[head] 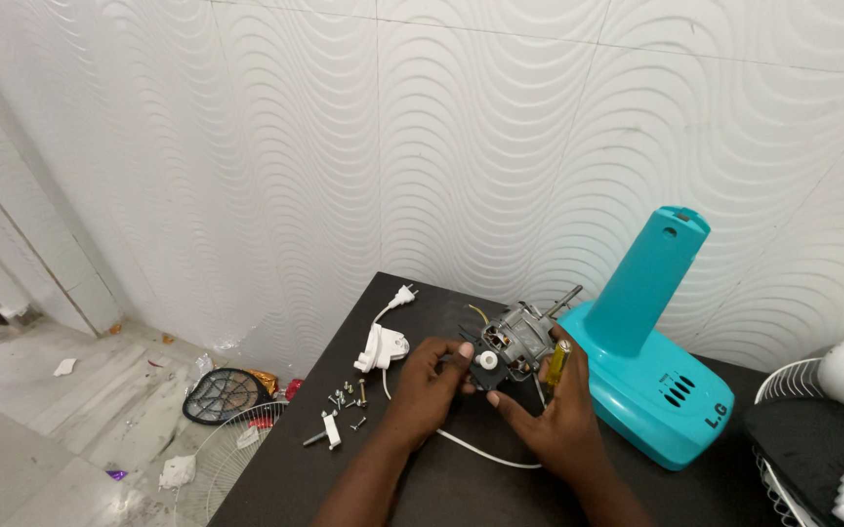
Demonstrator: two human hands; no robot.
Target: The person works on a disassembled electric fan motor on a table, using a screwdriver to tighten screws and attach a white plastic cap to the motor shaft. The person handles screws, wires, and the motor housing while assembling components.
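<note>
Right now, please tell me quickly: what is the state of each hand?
Left hand: closed, gripping the fan motor assembly by its dark bracket.
Right hand: closed on the yellow-handled screwdriver, whose tip is at the motor.

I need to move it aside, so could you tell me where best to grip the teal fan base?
Probably the upright neck of the teal fan base, taken from the left, the open table side. It rises narrow and slightly tilted above the wide foot, and the wall stands close behind.
</note>
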